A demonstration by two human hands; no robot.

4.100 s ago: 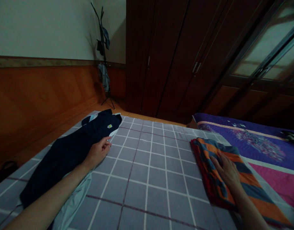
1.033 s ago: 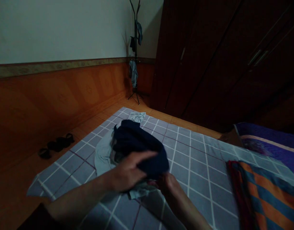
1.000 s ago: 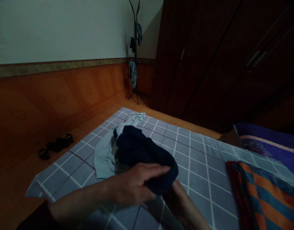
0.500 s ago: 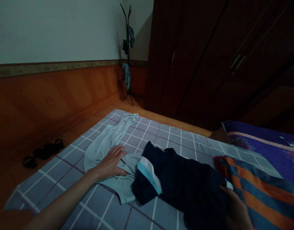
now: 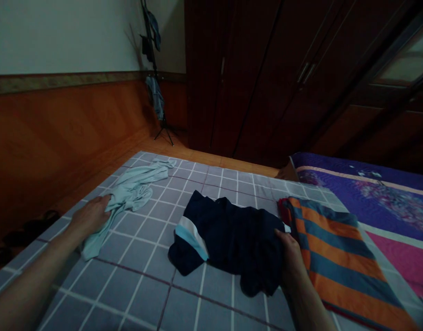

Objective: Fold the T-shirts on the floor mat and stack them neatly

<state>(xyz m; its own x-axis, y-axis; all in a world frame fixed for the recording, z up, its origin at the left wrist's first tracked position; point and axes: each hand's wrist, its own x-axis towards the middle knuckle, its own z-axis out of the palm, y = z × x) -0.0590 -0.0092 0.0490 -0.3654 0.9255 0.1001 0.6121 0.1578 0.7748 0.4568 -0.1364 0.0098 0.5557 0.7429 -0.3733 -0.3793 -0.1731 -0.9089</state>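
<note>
At the far left, on the wooden floor, a dark pair of sandals [image 5: 25, 234] sits in shadow beside the edge of the mattress, too dim to make out in detail. Behind them runs an orange wood-panelled wall [image 5: 66, 124]. The left hand [image 5: 89, 218] lies on a crumpled pale blue garment [image 5: 130, 191], its fingers together and pressing into the cloth; whether it grips the fabric or only rests there, I cannot tell. That garment trails across the grey checked sheet [image 5: 145, 287] toward the far edge, well apart from the navy garment [image 5: 228, 243], which lies spread in the middle of the sheet with a white and light blue stripe at its left end. Its lower part is dark and its folds are hard to read. The right hand [image 5: 290, 259] sits at that garment's right edge, fingers over the hem, and the fingertips are partly hidden, so a pinch cannot be confirmed. Just beside it lies a folded orange and blue striped cloth [image 5: 339, 257], cut off by the bottom of the frame, next to a purple and pink bedspread [image 5: 384, 202]. A coat stand [image 5: 154, 69] hung with clothes and a dark wardrobe [image 5: 253, 78] stand beyond.
</note>
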